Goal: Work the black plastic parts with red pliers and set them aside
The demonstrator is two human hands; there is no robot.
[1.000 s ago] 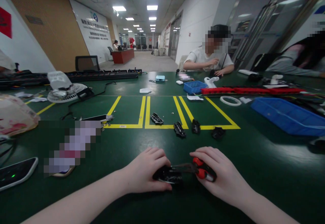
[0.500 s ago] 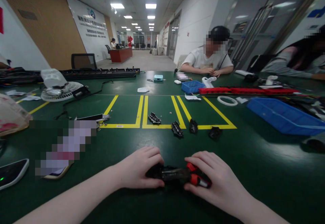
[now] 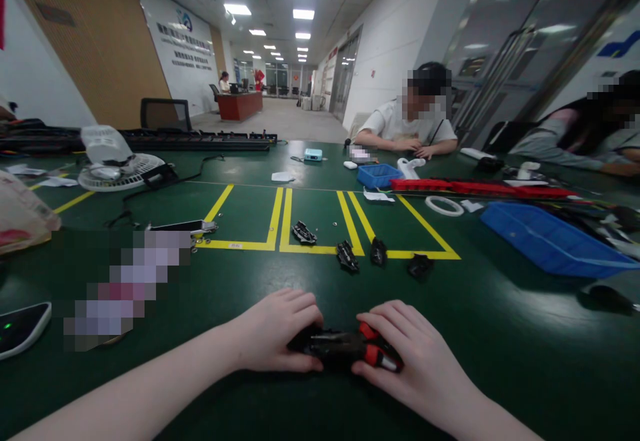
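My left hand (image 3: 280, 331) is closed around the left end of a glossy black plastic part (image 3: 333, 346) held low over the green table. From the right, my right hand (image 3: 405, 341) grips a tool with red-and-black handles (image 3: 371, 354), its two red sections showing between thumb and fingers. The tool's inner end meets the black part, but dark shapes and my fingers hide just how they touch. Beyond my hands lie several small black moulded pieces (image 3: 347, 256), near the yellow tape lines.
A blue bin (image 3: 550, 244) stands at the right, with a smaller blue tray (image 3: 377, 175) farther back. At the left are a white fan (image 3: 120, 171), a phone-like device (image 3: 23, 327) and a blurred-out flat item. Across the table sits a person (image 3: 407, 124), with another at far right.
My right hand and the red-handled tool have shifted slightly left, closer to my left hand. My left hand stays nearly in place; the view has tilted a little.
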